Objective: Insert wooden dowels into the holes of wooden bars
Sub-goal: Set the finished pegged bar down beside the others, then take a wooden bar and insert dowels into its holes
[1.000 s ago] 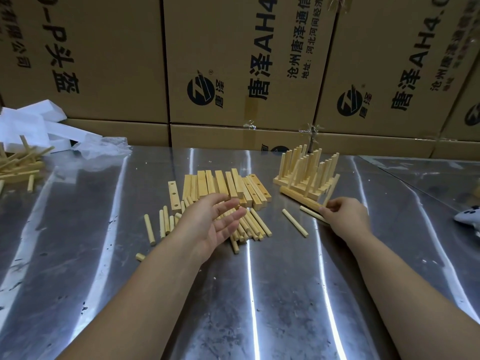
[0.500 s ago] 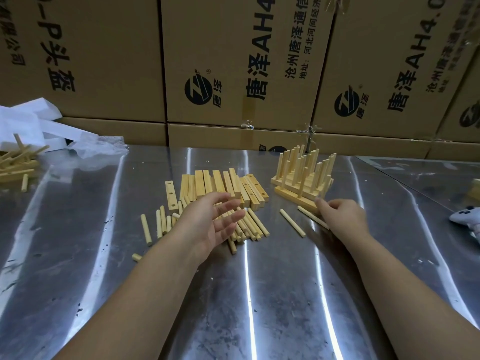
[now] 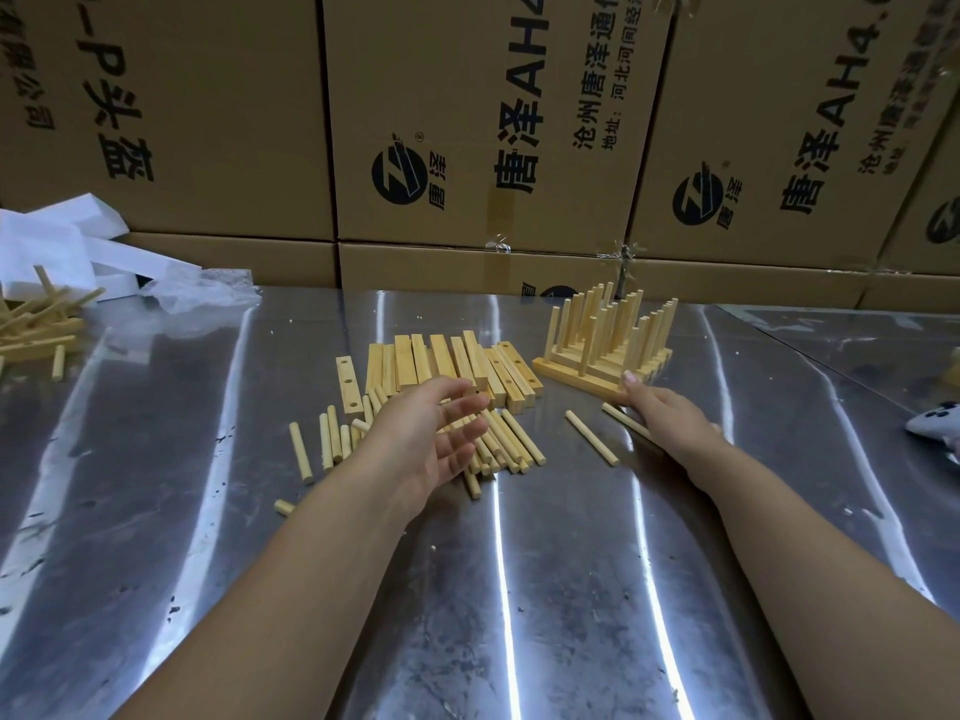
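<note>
The left hand [image 3: 441, 439] hangs open over loose dowels [image 3: 511, 444]; the right hand [image 3: 667, 415], grip unclear, touches doweled bars [image 3: 605, 332]; cartons [image 3: 467, 122] up top read "AH4".

shiny steel table [image 3: 571, 589], cardboard boxes [image 3: 467, 122] behind

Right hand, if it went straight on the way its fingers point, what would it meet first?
Most likely the finished bars with upright dowels: the right hand points forward at their near edge, and one fingertip seems to touch the front bar. Depth is unclear.
</note>
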